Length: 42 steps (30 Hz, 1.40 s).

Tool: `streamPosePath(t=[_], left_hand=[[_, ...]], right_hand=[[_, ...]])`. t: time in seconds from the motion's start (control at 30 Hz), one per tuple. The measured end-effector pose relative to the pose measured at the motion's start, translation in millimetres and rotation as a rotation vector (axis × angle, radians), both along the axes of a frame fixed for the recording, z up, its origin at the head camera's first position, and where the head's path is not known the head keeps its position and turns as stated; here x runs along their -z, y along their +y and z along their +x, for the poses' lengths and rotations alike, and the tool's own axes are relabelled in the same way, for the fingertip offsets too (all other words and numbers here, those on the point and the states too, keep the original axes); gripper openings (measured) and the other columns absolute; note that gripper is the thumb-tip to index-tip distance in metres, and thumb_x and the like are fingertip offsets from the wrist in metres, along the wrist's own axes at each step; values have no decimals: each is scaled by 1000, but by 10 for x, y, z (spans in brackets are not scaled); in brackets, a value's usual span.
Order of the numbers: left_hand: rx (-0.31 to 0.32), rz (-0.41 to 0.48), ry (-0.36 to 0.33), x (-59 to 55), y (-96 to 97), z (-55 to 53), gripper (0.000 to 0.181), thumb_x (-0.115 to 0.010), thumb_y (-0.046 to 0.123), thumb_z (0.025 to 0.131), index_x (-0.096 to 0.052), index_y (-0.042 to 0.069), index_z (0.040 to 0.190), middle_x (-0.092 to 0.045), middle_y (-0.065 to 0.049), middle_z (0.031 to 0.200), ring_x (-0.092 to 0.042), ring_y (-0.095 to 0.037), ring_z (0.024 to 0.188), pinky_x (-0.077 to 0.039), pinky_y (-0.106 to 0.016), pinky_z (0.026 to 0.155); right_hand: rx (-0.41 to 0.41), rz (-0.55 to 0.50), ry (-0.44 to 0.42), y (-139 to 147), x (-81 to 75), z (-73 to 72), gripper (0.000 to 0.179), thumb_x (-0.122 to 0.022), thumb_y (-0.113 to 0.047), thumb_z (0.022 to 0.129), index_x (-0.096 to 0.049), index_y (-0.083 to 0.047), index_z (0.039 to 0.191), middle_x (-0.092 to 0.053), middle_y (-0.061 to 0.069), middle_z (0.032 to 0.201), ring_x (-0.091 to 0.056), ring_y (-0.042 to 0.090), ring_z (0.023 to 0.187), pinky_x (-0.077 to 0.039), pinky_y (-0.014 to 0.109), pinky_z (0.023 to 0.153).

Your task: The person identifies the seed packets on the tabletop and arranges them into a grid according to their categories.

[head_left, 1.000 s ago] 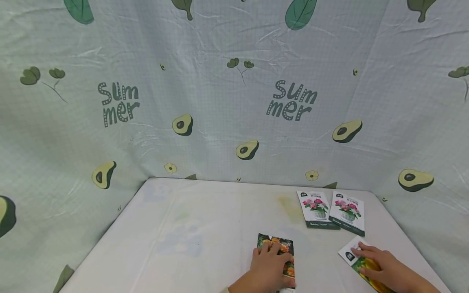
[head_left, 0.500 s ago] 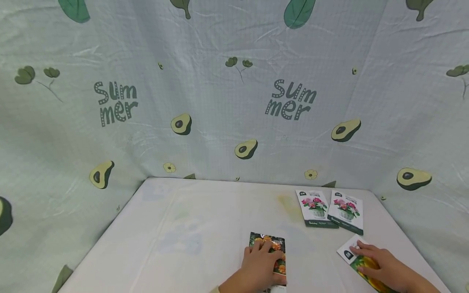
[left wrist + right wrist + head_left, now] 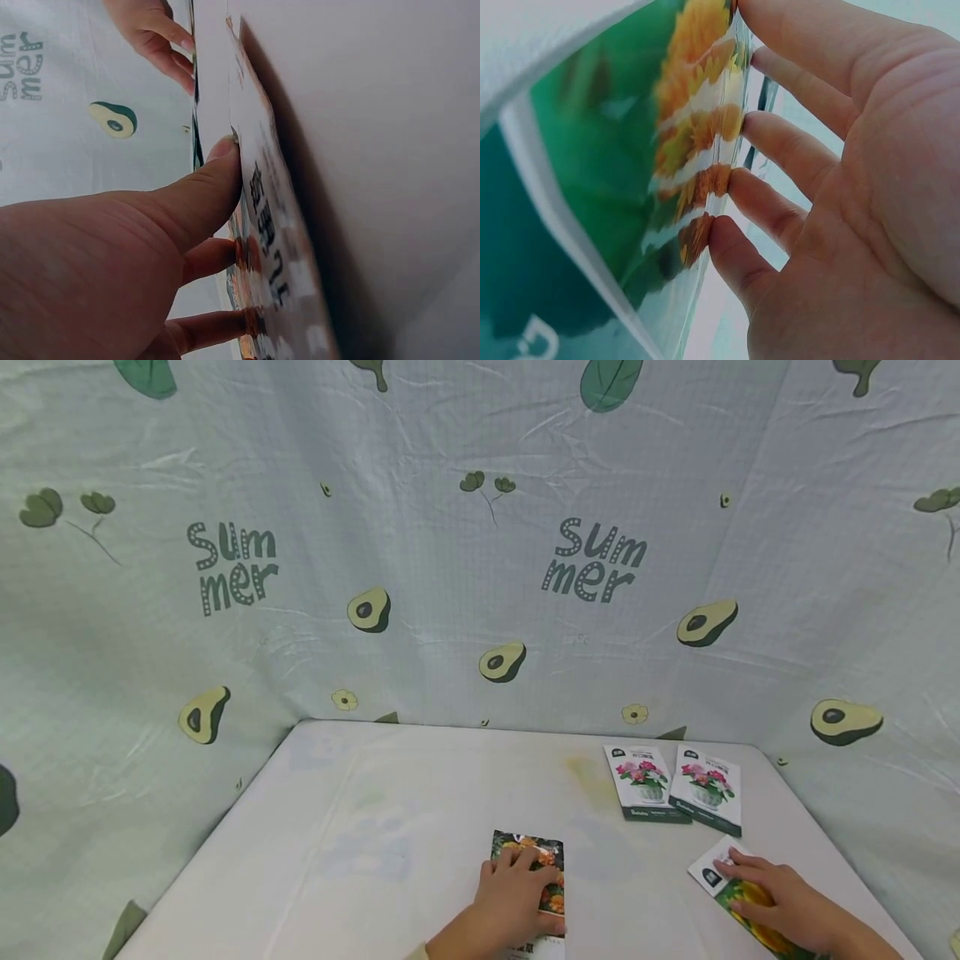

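Note:
My left hand (image 3: 506,897) lies over a seed packet (image 3: 550,853) with orange flowers printed on it, near the front middle of the table. Its thumb and fingertips press on the packet's face. In the left wrist view the packet's white lettered end (image 3: 281,232) tilts slightly off the table, with a dark shadow beneath. On the right, my right hand (image 3: 787,906) rests on a second seed packet (image 3: 708,870), white-topped with yellow flowers. Seen from the right wrist, the spread fingertips touch that glossy packet's green and orange face (image 3: 600,142). Both packets are partly covered by the hands.
Two matching packets with pink potted flowers, the left one (image 3: 642,781) and the right one (image 3: 707,789), overlap slightly at the back right of the white table (image 3: 420,793). A curtain (image 3: 420,543) printed with avocados hangs behind the table.
My left hand has slid the orange-flower packet leftward across the table. My right hand stays on the yellow-flower packet. The head view has shifted slightly.

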State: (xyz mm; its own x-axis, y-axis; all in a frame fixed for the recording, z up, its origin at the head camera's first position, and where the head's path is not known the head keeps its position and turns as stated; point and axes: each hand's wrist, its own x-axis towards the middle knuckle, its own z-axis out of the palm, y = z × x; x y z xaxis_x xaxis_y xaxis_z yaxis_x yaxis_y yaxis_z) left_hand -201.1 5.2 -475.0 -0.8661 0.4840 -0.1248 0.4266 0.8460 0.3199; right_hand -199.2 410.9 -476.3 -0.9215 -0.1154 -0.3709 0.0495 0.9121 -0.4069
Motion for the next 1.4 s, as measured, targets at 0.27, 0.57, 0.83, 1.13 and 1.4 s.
streamPosePath(t=[0.27, 0.57, 0.83, 1.13, 1.4], left_hand=[[-2, 6, -10, 30, -97, -16, 54, -76, 63, 81, -61, 48, 131, -50, 3, 145, -45, -31, 130, -43, -55, 92], [10, 28, -9, 10, -212, -19, 57, -76, 62, 83, -60, 44, 135, -49, 1, 148, -44, -33, 133, -43, -57, 93], [-6, 40, -29, 11, -287, -25, 57, -77, 60, 82, -61, 43, 135, -47, -1, 150, -43, -34, 135, -42, -59, 94], [-44, 43, -20, -19, -342, -19, 58, -79, 60, 81, -62, 43, 133, -49, 0, 147, -43, -34, 133, -41, -56, 92], [-42, 32, -11, -8, -431, -18, 61, -79, 60, 81, -61, 41, 136, -47, -4, 151, -43, -36, 133, -41, -58, 92]], right_hand=[[-8, -1, 12, -8, -1, 16, 72, -74, -46, 90, -54, -8, 148, -36, 38, 153, -43, 59, 123, -51, 66, 94], [-19, 11, 28, -23, 6, 16, 70, -74, -44, 90, -55, -8, 147, -37, 38, 153, -44, 59, 123, -51, 66, 94], [-25, 7, 35, -27, -9, 23, 69, -74, -42, 91, -55, -8, 147, -37, 38, 153, -45, 57, 123, -52, 65, 93], [-20, 5, 32, -24, -32, 24, 69, -74, -44, 91, -55, -8, 147, -36, 39, 153, -44, 57, 122, -51, 64, 94], [-29, -9, 45, -24, -43, 23, 68, -73, -43, 91, -55, -9, 147, -37, 39, 153, -47, 54, 121, -53, 63, 93]])
